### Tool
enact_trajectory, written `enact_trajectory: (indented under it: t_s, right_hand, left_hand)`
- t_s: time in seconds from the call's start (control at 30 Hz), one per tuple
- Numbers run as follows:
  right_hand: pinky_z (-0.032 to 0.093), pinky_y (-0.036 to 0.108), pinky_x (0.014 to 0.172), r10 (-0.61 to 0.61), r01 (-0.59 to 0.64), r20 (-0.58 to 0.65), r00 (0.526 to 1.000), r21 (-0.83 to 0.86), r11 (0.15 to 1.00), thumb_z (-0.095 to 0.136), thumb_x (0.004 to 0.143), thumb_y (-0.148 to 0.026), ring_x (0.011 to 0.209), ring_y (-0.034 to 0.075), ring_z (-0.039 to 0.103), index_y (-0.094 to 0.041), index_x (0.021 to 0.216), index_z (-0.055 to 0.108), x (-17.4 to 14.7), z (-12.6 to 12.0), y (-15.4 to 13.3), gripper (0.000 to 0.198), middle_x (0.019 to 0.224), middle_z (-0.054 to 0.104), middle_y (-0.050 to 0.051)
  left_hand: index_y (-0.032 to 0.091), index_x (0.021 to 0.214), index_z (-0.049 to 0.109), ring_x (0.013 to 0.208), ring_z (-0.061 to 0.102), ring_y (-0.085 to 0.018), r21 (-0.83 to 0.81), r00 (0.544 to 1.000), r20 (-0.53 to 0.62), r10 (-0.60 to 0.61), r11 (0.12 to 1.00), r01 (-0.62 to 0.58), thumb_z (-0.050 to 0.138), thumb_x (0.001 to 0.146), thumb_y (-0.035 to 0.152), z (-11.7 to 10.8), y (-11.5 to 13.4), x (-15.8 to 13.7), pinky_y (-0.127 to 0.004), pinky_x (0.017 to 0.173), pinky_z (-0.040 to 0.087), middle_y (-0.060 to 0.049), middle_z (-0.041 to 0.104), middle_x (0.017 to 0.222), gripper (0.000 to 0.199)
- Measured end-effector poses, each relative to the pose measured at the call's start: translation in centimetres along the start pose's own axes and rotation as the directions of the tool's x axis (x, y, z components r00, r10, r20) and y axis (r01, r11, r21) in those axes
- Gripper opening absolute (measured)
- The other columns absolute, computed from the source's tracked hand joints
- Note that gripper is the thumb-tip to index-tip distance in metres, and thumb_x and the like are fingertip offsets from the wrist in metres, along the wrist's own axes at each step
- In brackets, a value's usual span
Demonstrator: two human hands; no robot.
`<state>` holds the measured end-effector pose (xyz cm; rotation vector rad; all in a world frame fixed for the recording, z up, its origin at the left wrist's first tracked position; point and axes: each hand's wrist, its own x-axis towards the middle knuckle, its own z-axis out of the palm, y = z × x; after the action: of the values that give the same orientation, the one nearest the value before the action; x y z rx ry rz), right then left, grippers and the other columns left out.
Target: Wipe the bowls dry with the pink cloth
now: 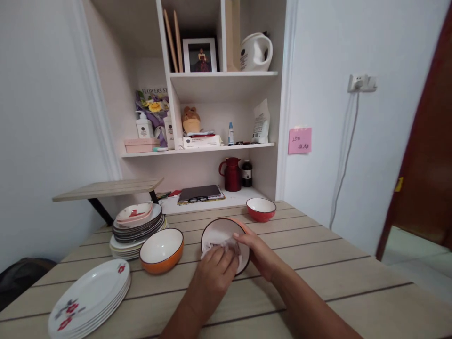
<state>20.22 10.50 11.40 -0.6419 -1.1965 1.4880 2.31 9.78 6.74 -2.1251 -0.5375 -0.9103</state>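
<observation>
A bowl (219,229) with a white inside and dark rim is tilted toward me above the table. My right hand (259,252) grips its right side, thumb over the rim and fingers behind. Inside the bowl, my left hand (217,268) presses a crumpled pale cloth (237,248) against the wall, fingers bent over it. To the left stands an orange bowl (161,252), upright. A red bowl (261,210) sits farther back on the right. The outside of the held bowl is mostly hidden.
Oval white plates (93,299) with red flowers are stacked at the front left. Behind them rises a mixed stack of dishes (137,228). A raised wooden shelf (109,188) overhangs the table's back left. A red thermos jug (232,175) and a laptop (199,193) occupy the back ledge.
</observation>
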Motion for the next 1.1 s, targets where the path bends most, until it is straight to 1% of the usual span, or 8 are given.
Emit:
enact_trajectory:
  t_s: [0.17,0.33,0.43,0.57,0.73,0.83,0.97,1.1]
  right_hand:
    - [0.048,0.037,0.086,0.117,-0.113,0.040,0.992,-0.082,0.990,0.079,0.078,-0.037,0.101,0.028,0.068,-0.028,0.137,0.063,-0.4,-1.8,-1.2,0.062,0.112,0.079,0.005]
    - [0.049,0.036,0.081,0.132,-0.132,0.012,0.991,-0.011,0.991,0.079,0.078,-0.035,0.092,0.026,0.070,-0.029,0.138,0.061,-0.1,-2.4,-0.2,0.064,0.107,0.079,0.005]
    - [0.051,0.038,0.085,0.079,-0.080,0.013,0.997,0.106,0.991,0.081,0.077,-0.033,0.099,0.028,0.071,-0.027,0.139,0.059,0.2,-1.8,0.9,0.066,0.115,0.078,0.007]
    - [0.050,0.043,0.096,-0.009,0.005,0.019,1.000,0.236,0.972,0.085,0.073,-0.028,0.107,0.030,0.072,-0.029,0.147,0.051,0.5,-0.6,2.0,0.081,0.119,0.078,0.008]
    - [0.046,0.048,0.106,-0.061,0.055,0.011,0.998,0.272,0.961,0.091,0.067,-0.027,0.111,0.032,0.072,-0.031,0.153,0.045,0.7,0.8,3.0,0.097,0.115,0.079,0.008]
    - [0.045,0.049,0.108,-0.082,0.083,-0.014,0.997,0.276,0.958,0.094,0.064,-0.025,0.112,0.032,0.071,-0.031,0.155,0.041,0.7,1.5,3.4,0.105,0.117,0.079,0.009]
    - [0.045,0.045,0.110,-0.096,0.086,0.021,0.995,0.286,0.954,0.092,0.067,-0.023,0.121,0.029,0.067,-0.034,0.155,0.036,0.1,3.0,3.8,0.105,0.135,0.071,0.009]
    - [0.049,0.043,0.106,-0.048,0.054,-0.031,0.998,0.229,0.972,0.085,0.076,-0.031,0.123,0.029,0.066,-0.034,0.152,0.039,-0.2,3.5,4.6,0.089,0.131,0.072,0.006]
  left_hand:
    - [0.016,0.110,0.071,0.106,0.067,-0.022,-0.010,0.996,-0.044,0.072,0.997,-0.072,0.049,0.103,0.011,0.0,0.0,0.1,-0.044,0.110,0.047,-0.007,0.075,0.113,0.024]
    - [0.015,0.105,0.072,0.104,0.068,-0.025,0.052,0.999,-0.018,0.036,0.998,-0.035,0.051,0.101,0.010,0.2,0.0,0.1,-0.048,0.108,0.047,-0.009,0.075,0.114,0.021]
    - [0.015,0.103,0.072,0.105,0.068,-0.025,0.060,0.999,-0.041,0.001,0.998,0.001,0.049,0.102,0.009,0.1,-0.2,0.0,-0.046,0.105,0.049,-0.008,0.076,0.116,0.024]
    - [0.016,0.108,0.072,0.101,0.069,-0.024,0.073,0.996,-0.077,-0.054,0.996,0.060,0.042,0.105,0.010,0.2,-0.4,-0.2,-0.043,0.102,0.051,-0.006,0.077,0.111,0.031]
    - [0.016,0.108,0.072,0.101,0.070,-0.024,0.084,0.989,-0.082,-0.127,0.987,0.134,0.043,0.106,0.011,0.5,-0.3,-0.7,-0.043,0.100,0.051,-0.006,0.077,0.113,0.030]
    - [0.015,0.110,0.071,0.099,0.070,-0.024,0.081,0.982,-0.087,-0.167,0.981,0.174,0.042,0.106,0.012,0.5,-0.2,-0.7,-0.042,0.096,0.052,-0.007,0.078,0.107,0.030]
    - [0.016,0.104,0.070,0.089,0.069,-0.022,0.066,0.967,-0.099,-0.235,0.968,0.242,0.036,0.109,0.015,0.4,-0.2,-0.7,-0.040,0.087,0.052,-0.007,0.076,0.095,0.034]
    - [0.016,0.096,0.069,0.076,0.066,-0.022,0.041,0.968,-0.077,-0.239,0.969,0.243,0.040,0.109,0.022,0.6,0.2,-0.8,-0.039,0.075,0.050,-0.007,0.072,0.084,0.032]
